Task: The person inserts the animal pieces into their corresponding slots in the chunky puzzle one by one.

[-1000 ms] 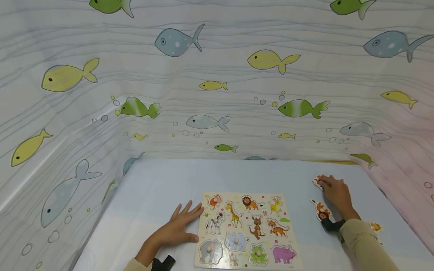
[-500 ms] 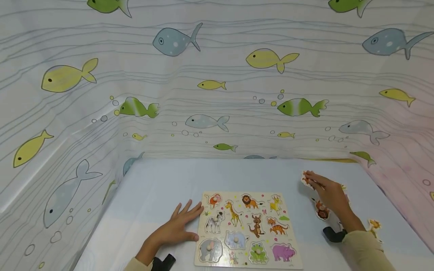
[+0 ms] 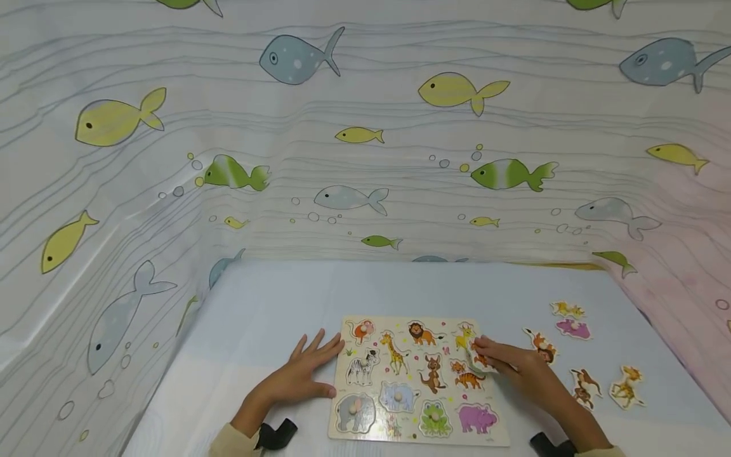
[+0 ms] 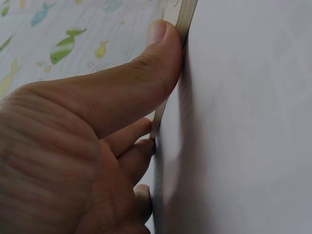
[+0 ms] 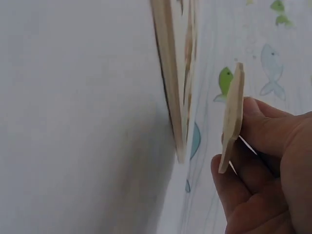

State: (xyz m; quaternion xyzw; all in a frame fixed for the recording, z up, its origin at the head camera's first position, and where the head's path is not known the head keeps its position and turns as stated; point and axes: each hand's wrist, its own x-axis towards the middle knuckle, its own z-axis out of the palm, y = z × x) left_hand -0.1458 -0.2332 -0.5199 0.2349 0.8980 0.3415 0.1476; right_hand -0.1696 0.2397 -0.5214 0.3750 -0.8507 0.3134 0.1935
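Observation:
A wooden animal puzzle board (image 3: 411,431) lies on the table in the head view. Its left edge is touched by the thumb and spread fingers of my left hand (image 3: 297,381); the left wrist view shows the thumb (image 4: 163,53) against the board's side. My right hand (image 3: 528,374) pinches an orange-and-white puzzle piece (image 3: 478,358) over the board's right side, overlapping the goat and tiger pictures. Seen edge-on in the right wrist view, this wooden piece (image 5: 233,117) is clear of the board. Knobbed elephant (image 3: 355,416), frog (image 3: 435,419), rhino-like (image 3: 398,398) and monkey (image 3: 362,331) pieces sit in their recesses.
Right of the board lie several loose pieces: a lion (image 3: 544,350), a purple hippo (image 3: 573,329), a yellow animal (image 3: 567,309), a brown kangaroo-like one (image 3: 585,388) and a giraffe (image 3: 628,387). Fish-patterned cloth (image 3: 365,158) surrounds the white table (image 3: 274,298).
My right hand has lifted the orange piece from the table's far right and carried it left and nearer, over the board. My left hand has stayed at the board's left edge.

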